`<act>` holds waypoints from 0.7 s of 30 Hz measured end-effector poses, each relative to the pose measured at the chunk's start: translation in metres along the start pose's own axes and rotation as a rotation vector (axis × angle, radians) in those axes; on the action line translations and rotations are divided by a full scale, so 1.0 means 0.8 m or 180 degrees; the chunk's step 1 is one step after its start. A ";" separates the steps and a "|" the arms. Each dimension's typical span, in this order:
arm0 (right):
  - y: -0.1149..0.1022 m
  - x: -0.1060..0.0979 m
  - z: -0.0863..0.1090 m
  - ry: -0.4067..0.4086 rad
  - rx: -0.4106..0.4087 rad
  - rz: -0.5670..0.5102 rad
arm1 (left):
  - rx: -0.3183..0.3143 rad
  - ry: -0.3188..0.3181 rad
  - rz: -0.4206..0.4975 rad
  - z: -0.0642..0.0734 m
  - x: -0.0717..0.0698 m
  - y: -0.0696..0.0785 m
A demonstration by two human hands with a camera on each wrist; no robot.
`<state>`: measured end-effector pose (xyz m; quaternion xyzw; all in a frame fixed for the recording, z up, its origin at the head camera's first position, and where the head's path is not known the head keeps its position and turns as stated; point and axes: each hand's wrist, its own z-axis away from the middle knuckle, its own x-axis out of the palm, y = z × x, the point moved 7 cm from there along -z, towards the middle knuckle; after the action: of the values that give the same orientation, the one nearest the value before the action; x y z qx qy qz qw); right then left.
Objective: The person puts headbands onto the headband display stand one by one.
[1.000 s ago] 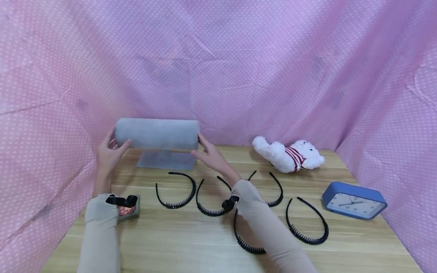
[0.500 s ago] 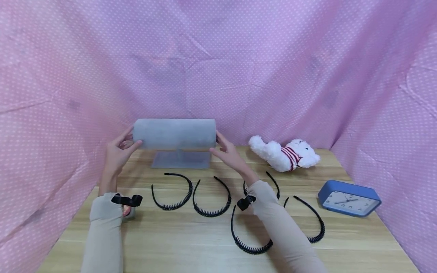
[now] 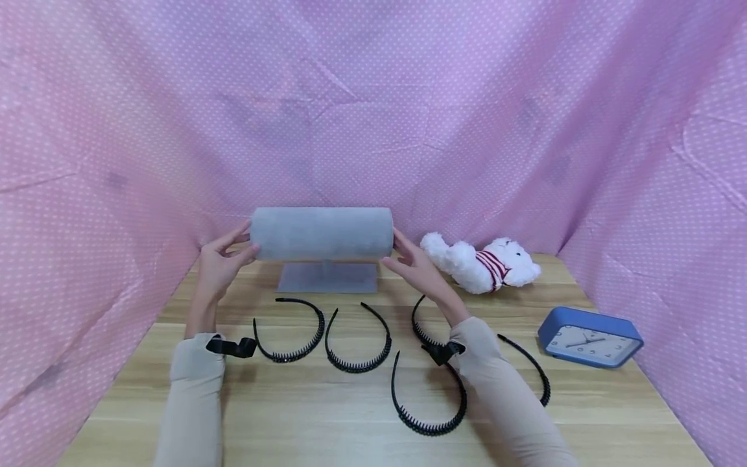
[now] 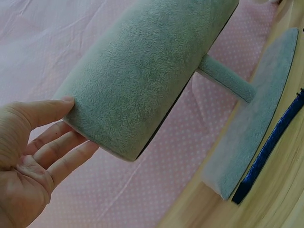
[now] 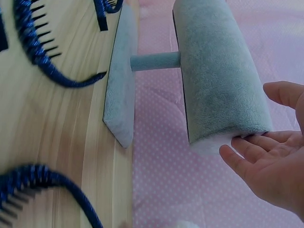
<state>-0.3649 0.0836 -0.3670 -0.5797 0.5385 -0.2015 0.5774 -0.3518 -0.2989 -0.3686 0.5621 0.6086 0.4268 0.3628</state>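
A grey plush headband stand (image 3: 321,233), a horizontal roll on a post and flat base (image 3: 327,277), stands at the back of the table. My left hand (image 3: 217,266) holds the roll's left end; in the left wrist view its thumb (image 4: 59,108) is on the curved side and its fingers lie at the end. My right hand (image 3: 417,267) holds the other end; the right wrist view shows fingers against the end face and the thumb (image 5: 282,93) by the curved side. Black toothed headbands lie in front, among them one at left (image 3: 321,327) and one in the middle (image 3: 357,368).
More black headbands lie under and beside the right forearm, one (image 3: 428,431) nearest the front. A white plush bear (image 3: 473,267) in a striped top lies at back right, with a blue clock (image 3: 589,337) before it. Pink dotted cloth (image 3: 373,117) hangs around the table (image 3: 327,428).
Both hands have moved to the right with the stand between them, its base ending farther right and slightly nearer. The small object by the left wrist is now hidden. The view has shifted slightly.
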 end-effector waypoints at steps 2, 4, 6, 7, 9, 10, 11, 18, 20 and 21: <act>0.002 -0.004 0.003 0.0002 -0.0014 -0.0002 | 0.0017 0.0003 -0.0017 0.001 0.006 0.001; 0.004 -0.008 0.007 0.0016 -0.0026 0.0017 | 0.0052 0.0004 -0.0036 0.001 0.011 0.002; 0.007 -0.012 0.009 0.0032 -0.0021 0.0021 | 0.0096 -0.0002 -0.0060 0.002 0.015 0.004; 0.008 -0.013 0.010 0.0038 -0.0015 0.0028 | 0.0106 -0.0008 -0.0085 0.003 0.017 0.004; 0.010 -0.016 0.012 0.0053 -0.0004 0.0020 | 0.0131 -0.0018 -0.0176 0.004 0.019 0.005; 0.010 -0.018 0.013 0.0058 -0.0012 -0.0004 | 0.0131 -0.0026 -0.0193 0.004 0.021 0.004; 0.011 -0.019 0.014 0.0066 -0.0021 -0.0032 | 0.0142 -0.0031 -0.0253 0.004 0.022 0.004; 0.012 -0.026 0.017 0.0107 -0.0120 -0.0022 | 0.0214 -0.0022 -0.0611 0.006 0.024 0.005; 0.012 -0.026 0.016 0.0106 -0.0117 0.0000 | 0.0272 -0.0029 -0.0682 0.004 0.023 0.007; 0.012 -0.026 0.015 0.0104 -0.0119 0.0007 | 0.0309 -0.0034 -0.0730 0.004 0.022 0.008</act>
<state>-0.3651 0.1089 -0.3703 -0.5864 0.5523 -0.2002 0.5577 -0.3488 -0.2808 -0.3634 0.5079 0.6868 0.3495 0.3848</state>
